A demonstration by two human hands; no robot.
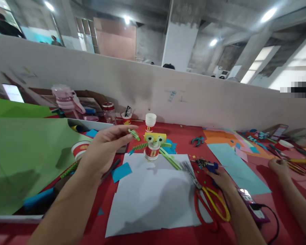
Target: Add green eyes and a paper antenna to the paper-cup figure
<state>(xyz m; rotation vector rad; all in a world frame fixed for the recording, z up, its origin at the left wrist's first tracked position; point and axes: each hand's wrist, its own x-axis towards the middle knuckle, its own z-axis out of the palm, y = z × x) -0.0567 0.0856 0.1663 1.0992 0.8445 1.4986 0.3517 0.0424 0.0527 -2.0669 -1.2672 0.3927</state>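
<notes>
My left hand [104, 146] is raised left of the white sheet, thumb and fingers pinching a short green folded paper strip [134, 134]. My right hand [221, 179] is closed around the blue handle of a glue gun [211, 166], whose dark, messy nozzle points left. Between the hands a paper-cup figure [152, 151] stands upright on the white sheet [148, 194]. It has a yellow roll head with two round eyes and green folded paper arms. Light green paper strips [170, 159] lie beside it. Scissors [202, 190] with red and yellow handles rest near my right hand.
Stacked white cups [150, 119] stand behind the figure. A blue paper piece [121, 172] and a tilted cup [80, 149] lie left. Pliers [197, 140], a light-blue sheet [238, 168] and a corded purple device [253, 206] lie right. Another person's hand [280, 166] works at far right.
</notes>
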